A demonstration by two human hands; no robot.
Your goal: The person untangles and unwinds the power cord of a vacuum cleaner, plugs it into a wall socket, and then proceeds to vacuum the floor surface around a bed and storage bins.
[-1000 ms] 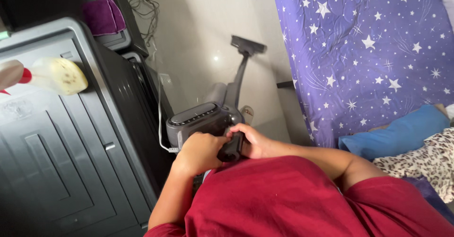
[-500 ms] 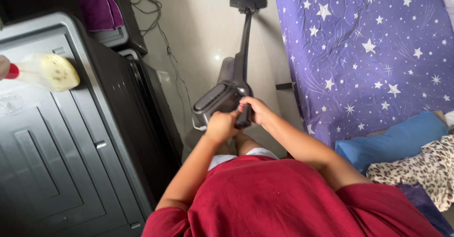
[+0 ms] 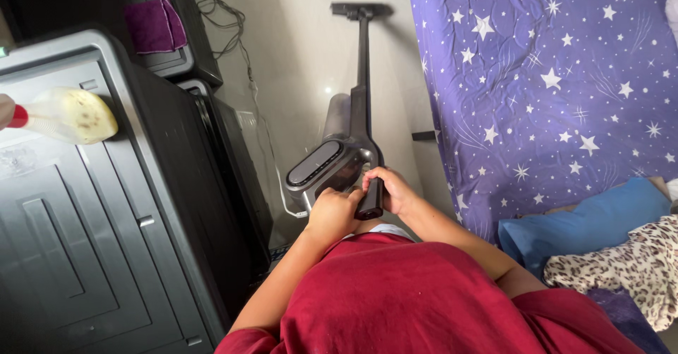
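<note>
Between the grey plastic cabinet [image 3: 78, 234] and the purple star-print bedsheet [image 3: 551, 85] we see a dark grey stick vacuum cleaner [image 3: 332, 163] on the pale glossy floor [image 3: 304, 50] — its long tube reaches forward to the floor head [image 3: 361, 9]. Right hand [image 3: 392, 190] is wrapped around the black handle [image 3: 371, 200]; left hand [image 3: 332, 214] is curled shut against the vacuum body beside it — whether it actually grips, we cannot tell. A clear spray bottle [image 3: 60, 114] lies on the cabinet.
</note>
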